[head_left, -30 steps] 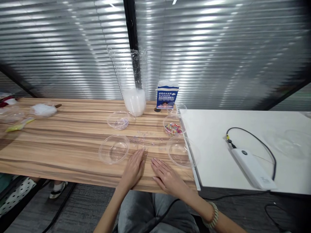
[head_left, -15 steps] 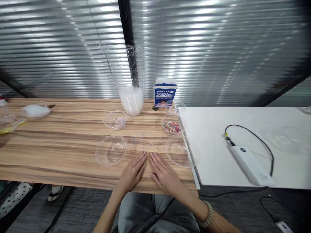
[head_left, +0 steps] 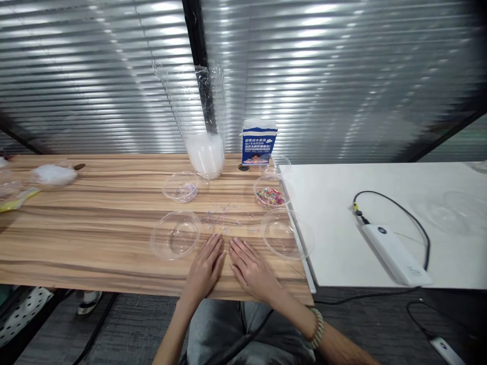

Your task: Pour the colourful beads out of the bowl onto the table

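Flat on the wooden table [head_left: 114, 248] lies my left hand [head_left: 205, 266], fingers stretched out, holding nothing. My right hand [head_left: 253, 268] rests palm down beside it, also open. Just beyond the fingertips, small clear and purplish bits [head_left: 222, 215] are scattered on the wood. A clear plastic bowl [head_left: 175, 235] sits left of my left hand, and a similar clear bowl [head_left: 283, 235] is to the right of my right hand, near the table edge. Farther back stand a bowl with purplish bits [head_left: 181, 188] and a bowl of multicoloured pieces [head_left: 271, 195].
At the back are a plastic-wrapped stack of containers [head_left: 207, 157], a blue box [head_left: 259, 144] and another clear bowl [head_left: 274, 165]. A white power bank [head_left: 395, 256] with a black cable lies on the white table [head_left: 335, 223]. Plastic bags [head_left: 55, 175] lie far left; another person's foot [head_left: 89, 302] shows below.
My left hand has slid slightly left and my right hand slightly left and up, both still flat. The view has shifted a little; the bowls stay in place.
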Tool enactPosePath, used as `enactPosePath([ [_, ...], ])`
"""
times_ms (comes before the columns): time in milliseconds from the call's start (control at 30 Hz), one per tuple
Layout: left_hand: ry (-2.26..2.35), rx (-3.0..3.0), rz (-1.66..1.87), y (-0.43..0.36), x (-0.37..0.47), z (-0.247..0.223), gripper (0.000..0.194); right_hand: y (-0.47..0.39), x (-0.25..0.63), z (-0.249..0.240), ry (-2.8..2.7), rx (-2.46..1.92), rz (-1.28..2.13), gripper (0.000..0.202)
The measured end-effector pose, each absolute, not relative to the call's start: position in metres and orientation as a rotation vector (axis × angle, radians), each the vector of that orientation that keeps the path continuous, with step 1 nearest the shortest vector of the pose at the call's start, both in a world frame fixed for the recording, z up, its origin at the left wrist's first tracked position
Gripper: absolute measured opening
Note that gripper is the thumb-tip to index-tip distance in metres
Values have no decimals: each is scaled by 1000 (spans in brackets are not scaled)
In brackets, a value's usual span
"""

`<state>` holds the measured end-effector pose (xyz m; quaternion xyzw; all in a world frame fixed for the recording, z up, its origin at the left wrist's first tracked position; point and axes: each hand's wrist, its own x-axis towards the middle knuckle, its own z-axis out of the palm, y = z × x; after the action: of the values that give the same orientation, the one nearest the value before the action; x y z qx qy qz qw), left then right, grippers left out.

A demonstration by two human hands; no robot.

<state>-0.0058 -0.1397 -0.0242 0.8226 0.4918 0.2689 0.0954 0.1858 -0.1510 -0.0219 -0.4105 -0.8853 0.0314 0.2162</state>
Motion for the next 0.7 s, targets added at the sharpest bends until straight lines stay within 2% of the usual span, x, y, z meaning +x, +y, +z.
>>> enactPosePath([
  [267, 1490, 2494, 778, -136, -3, -27, 49, -147, 185, -18, -2429, -1185, 85, 44],
  [467, 1393, 2577, 631, -123, 5, -26, 45, -125, 174, -18, -2442, -1292, 57, 51],
  [700, 1473, 2575, 790, -126, -2, -33, 38, -121, 171, -25, -2462, -1298, 63, 48],
])
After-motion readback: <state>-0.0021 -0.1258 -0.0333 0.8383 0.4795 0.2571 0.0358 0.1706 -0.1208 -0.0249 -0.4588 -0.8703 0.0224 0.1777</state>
